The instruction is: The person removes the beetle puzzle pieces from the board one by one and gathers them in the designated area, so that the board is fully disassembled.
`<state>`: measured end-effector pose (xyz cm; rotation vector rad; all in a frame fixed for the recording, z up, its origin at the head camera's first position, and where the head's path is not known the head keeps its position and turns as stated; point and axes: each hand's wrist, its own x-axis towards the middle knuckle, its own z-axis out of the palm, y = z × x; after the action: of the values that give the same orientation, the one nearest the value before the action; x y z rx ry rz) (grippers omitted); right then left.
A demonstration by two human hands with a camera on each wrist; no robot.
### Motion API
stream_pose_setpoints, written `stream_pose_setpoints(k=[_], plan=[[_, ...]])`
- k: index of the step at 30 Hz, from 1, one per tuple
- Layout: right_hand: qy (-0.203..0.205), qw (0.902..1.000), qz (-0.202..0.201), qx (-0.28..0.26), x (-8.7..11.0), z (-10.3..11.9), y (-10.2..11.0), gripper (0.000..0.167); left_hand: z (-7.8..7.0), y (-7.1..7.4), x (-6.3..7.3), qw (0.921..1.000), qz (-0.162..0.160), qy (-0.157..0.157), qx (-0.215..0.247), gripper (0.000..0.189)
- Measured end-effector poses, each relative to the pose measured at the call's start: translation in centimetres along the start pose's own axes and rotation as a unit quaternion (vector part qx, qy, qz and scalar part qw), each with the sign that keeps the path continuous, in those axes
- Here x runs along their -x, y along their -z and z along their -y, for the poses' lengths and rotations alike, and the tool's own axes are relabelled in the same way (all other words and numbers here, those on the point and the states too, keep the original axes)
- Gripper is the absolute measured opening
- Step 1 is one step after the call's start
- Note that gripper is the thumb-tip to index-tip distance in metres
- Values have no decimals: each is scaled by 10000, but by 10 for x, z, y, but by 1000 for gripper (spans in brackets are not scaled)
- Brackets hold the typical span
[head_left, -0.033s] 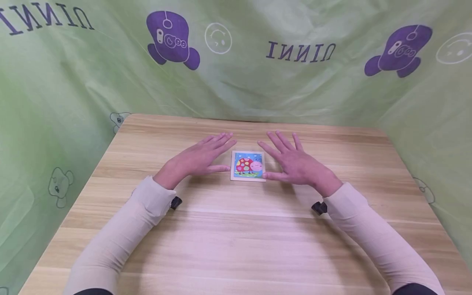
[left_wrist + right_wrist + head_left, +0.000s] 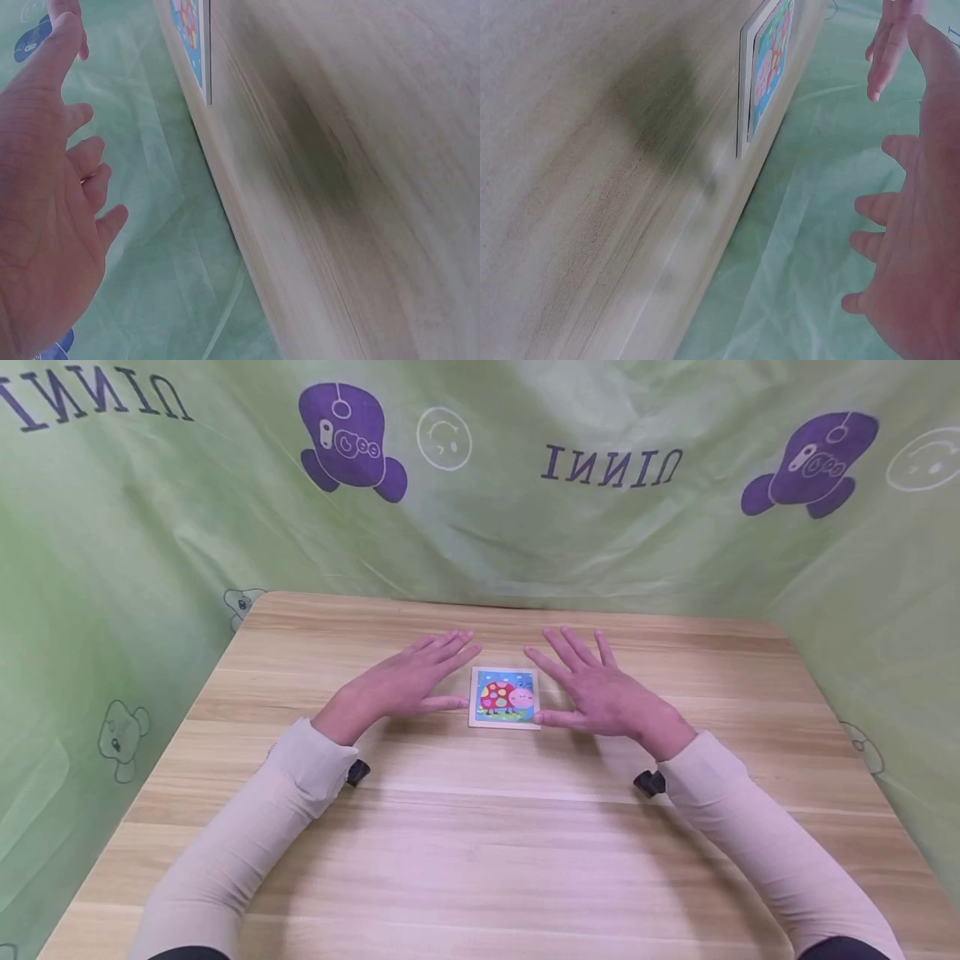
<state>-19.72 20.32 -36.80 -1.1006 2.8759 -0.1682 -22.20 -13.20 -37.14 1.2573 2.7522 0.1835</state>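
Note:
A small square ladybug picture board (image 2: 504, 697) with a pale raised border lies flat on the wooden table; it looks like a jigsaw puzzle, though piece seams are too small to tell. To its left hovers my left hand (image 2: 405, 681), fingers straight, thumb tip near the board's left edge. On the other side my right hand (image 2: 600, 693) has its fingers spread, and its thumb overlaps the board's lower right corner in the head view. Both wrist views show the palms raised off the tabletop, holding nothing. The board (image 2: 769, 71) appears side-on in the right wrist view.
The wooden table (image 2: 480, 843) fills the lower part of the head view. Green printed cloth (image 2: 480, 543) hangs behind its far edge and along both sides. Small black devices (image 2: 650, 782) sit under both wrists.

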Motion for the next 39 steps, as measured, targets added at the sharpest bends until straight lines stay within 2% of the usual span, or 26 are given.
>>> stream_pose_setpoints(k=[25, 30, 39], plan=[[106, 9999, -48, 57, 2, 6, -9, 97, -3, -4, 8, 9999, 22, 1, 127, 85], [156, 9995, 195, -193, 2, 10, -14, 96, -5, -8, 11, 9997, 57, 32, 230, 85], [335, 9959, 710, -460, 2, 18, -24, 95, -9, -14, 15, 9961, 377, 408, 684, 83]])
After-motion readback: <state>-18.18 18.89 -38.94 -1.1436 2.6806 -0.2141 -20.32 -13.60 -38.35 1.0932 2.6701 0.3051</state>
